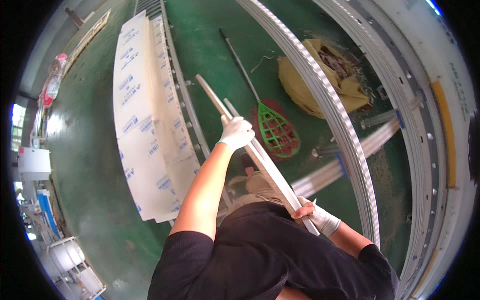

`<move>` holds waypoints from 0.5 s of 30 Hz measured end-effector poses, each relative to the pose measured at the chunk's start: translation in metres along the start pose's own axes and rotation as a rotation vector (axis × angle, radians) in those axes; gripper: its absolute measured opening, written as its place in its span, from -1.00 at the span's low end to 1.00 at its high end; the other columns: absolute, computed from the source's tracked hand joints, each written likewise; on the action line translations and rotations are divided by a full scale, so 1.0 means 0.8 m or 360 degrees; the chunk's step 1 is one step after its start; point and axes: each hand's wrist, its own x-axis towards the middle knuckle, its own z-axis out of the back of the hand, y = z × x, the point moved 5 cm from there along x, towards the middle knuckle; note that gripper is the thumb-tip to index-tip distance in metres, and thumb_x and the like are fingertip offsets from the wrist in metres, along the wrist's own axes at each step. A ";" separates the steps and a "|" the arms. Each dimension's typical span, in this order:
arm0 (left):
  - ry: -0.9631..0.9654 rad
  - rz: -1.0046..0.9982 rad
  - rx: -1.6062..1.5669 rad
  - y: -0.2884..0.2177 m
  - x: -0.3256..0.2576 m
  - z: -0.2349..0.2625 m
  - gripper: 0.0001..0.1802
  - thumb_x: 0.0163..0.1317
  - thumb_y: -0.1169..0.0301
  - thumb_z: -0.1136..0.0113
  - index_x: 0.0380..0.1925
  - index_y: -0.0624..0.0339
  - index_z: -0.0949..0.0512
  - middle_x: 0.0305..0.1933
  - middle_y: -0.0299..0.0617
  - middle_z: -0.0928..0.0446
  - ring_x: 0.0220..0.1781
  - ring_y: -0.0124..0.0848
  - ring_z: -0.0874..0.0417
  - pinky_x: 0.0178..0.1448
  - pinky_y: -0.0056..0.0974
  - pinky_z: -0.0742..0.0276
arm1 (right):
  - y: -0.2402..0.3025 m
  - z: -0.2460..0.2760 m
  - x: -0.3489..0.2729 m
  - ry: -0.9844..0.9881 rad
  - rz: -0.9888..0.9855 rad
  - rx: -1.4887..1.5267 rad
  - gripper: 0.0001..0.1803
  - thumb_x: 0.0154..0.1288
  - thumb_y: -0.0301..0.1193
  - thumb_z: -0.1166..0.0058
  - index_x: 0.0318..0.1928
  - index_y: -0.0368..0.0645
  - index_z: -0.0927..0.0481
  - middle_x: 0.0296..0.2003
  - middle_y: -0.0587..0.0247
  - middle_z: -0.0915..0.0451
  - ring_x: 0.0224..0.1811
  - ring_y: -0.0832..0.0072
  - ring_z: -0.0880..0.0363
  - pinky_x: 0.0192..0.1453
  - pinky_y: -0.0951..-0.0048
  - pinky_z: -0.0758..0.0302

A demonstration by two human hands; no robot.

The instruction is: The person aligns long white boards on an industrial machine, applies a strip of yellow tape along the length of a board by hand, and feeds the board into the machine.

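My left hand (236, 132), in a white glove, is wrapped round the far part of a pair of long, pale, narrow bars (274, 176). The bars slant across the front of my body, from the upper left down to the lower right, their far ends slightly apart. Near their lower end my right hand (320, 218) grips them; its glove leaves some fingertips bare. Whether they are metal or plastic I cannot tell. Beyond the bars, a broom with a green lattice head (276, 129) and reddish bristles lies on the floor.
To the left stands a long stack of white panels (135, 115) with blue print, beside a metal rail (182, 92). Curved-looking grey metal profiles (332, 100) run along my right. Between those profiles and the broom sits a yellow sack (300, 87) of scraps on the green floor (95, 200).
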 end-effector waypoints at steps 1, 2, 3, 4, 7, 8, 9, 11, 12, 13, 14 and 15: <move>0.0034 0.0069 0.0069 0.008 0.037 0.035 -0.68 0.30 0.14 -0.13 -0.34 -0.01 -0.82 0.02 -0.11 -0.73 0.36 -0.07 -0.60 0.61 0.74 0.12 | 0.048 -0.002 0.008 -0.0014 -0.0025 0.0093 -0.45 0.22 -0.30 -0.38 0.18 -0.22 -0.56 -0.30 0.29 -0.65 -0.24 0.48 -0.64 -0.15 0.40 -0.56; 0.0022 0.0083 0.0090 0.026 0.066 0.062 -0.68 0.29 0.16 -0.13 -0.33 0.00 -0.83 0.01 -0.10 -0.73 0.36 -0.06 -0.61 0.63 0.73 0.14 | 0.093 -0.015 0.025 -0.0010 0.0147 0.0186 -0.40 0.20 -0.32 -0.39 0.22 -0.23 -0.51 -0.30 0.27 -0.63 -0.27 0.50 -0.62 -0.22 0.41 -0.55; 0.0033 0.0083 0.0087 0.039 0.100 0.092 -0.67 0.29 0.16 -0.12 -0.32 0.00 -0.83 0.01 -0.09 -0.73 0.36 -0.05 -0.61 0.63 0.73 0.14 | 0.137 -0.018 0.034 -0.0015 0.0139 0.0236 -0.40 0.19 -0.32 -0.40 0.21 -0.22 -0.51 -0.30 0.27 -0.62 -0.29 0.50 -0.62 -0.24 0.41 -0.55; 0.0046 0.0083 0.0084 0.055 0.132 0.122 -0.66 0.30 0.16 -0.11 -0.32 0.01 -0.84 0.02 -0.08 -0.73 0.35 -0.04 -0.62 0.63 0.73 0.15 | 0.180 -0.021 0.046 -0.0021 0.0131 0.0287 -0.40 0.18 -0.32 -0.41 0.19 -0.22 -0.51 -0.30 0.27 -0.60 -0.31 0.50 -0.61 -0.26 0.41 -0.55; 0.0208 0.0096 0.0178 0.110 0.216 0.182 -0.70 0.33 0.15 -0.14 -0.20 -0.04 -0.81 0.08 -0.16 -0.69 0.44 -0.14 -0.54 0.60 0.77 0.20 | 0.282 -0.027 0.098 -0.0075 0.0046 0.0052 -0.14 0.07 -0.18 -0.38 0.41 -0.23 -0.48 -0.12 0.30 -0.59 -0.10 0.52 -0.56 -0.01 0.44 -0.52; 0.0132 0.0077 0.0145 0.141 0.245 0.186 -0.70 0.34 0.15 -0.13 -0.22 -0.03 -0.80 0.07 -0.16 -0.69 0.42 -0.14 -0.54 0.59 0.78 0.20 | 0.320 -0.030 0.112 -0.0054 -0.0037 0.0050 -0.10 0.06 -0.18 -0.39 0.43 -0.25 -0.46 -0.05 0.24 -0.60 -0.03 0.48 -0.57 0.08 0.43 -0.52; 0.0083 0.0077 0.0111 0.171 0.274 0.193 -0.67 0.33 0.14 -0.10 -0.23 -0.03 -0.82 0.05 -0.13 -0.70 0.40 -0.10 -0.57 0.61 0.75 0.15 | 0.356 -0.029 0.143 -0.0026 0.0034 0.0006 -0.10 0.06 -0.19 -0.39 0.43 -0.27 -0.45 -0.01 0.21 -0.60 0.00 0.47 -0.57 0.11 0.43 -0.52; 0.0026 0.0084 0.0038 0.235 0.335 0.212 -0.64 0.32 0.13 -0.08 -0.23 -0.03 -0.84 0.04 -0.11 -0.71 0.37 -0.07 -0.59 0.61 0.74 0.10 | 0.417 -0.025 0.211 0.0064 0.0130 0.0014 -0.09 0.07 -0.22 -0.38 0.43 -0.31 -0.43 0.05 0.17 -0.58 0.04 0.45 -0.57 0.17 0.41 -0.53; -0.0008 0.0093 0.0006 0.272 0.365 0.216 -0.66 0.32 0.14 -0.10 -0.25 -0.04 -0.83 0.04 -0.13 -0.70 0.37 -0.07 -0.59 0.61 0.74 0.10 | 0.447 -0.024 0.249 0.0034 0.0134 0.0022 -0.17 0.09 -0.23 -0.39 0.37 -0.30 -0.48 0.00 0.20 -0.60 0.00 0.47 -0.57 0.09 0.42 -0.53; -0.0085 0.0090 -0.0007 0.304 0.396 0.236 -0.68 0.32 0.14 -0.11 -0.26 -0.05 -0.82 0.05 -0.15 -0.70 0.37 -0.06 -0.59 0.60 0.75 0.09 | 0.484 -0.024 0.279 -0.0001 0.0179 0.0016 -0.24 0.10 -0.23 -0.40 0.31 -0.28 -0.52 -0.05 0.22 -0.61 -0.05 0.50 -0.57 0.01 0.44 -0.52; -0.0168 0.0082 -0.0011 0.338 0.430 0.258 -0.70 0.32 0.15 -0.13 -0.27 -0.05 -0.81 0.05 -0.17 -0.70 0.37 -0.06 -0.60 0.59 0.75 0.08 | 0.520 -0.024 0.313 -0.0032 0.0223 0.0011 -0.31 0.12 -0.24 -0.41 0.25 -0.27 -0.57 -0.10 0.24 -0.62 -0.09 0.52 -0.57 -0.07 0.45 -0.52; -0.0218 0.0085 -0.0045 0.371 0.464 0.273 -0.72 0.31 0.16 -0.15 -0.28 -0.06 -0.80 0.06 -0.19 -0.70 0.37 -0.06 -0.60 0.59 0.76 0.08 | 0.548 -0.020 0.355 -0.0032 0.0223 0.0061 -0.32 0.13 -0.25 -0.40 0.24 -0.27 -0.57 -0.12 0.27 -0.61 -0.11 0.52 -0.56 -0.06 0.45 -0.51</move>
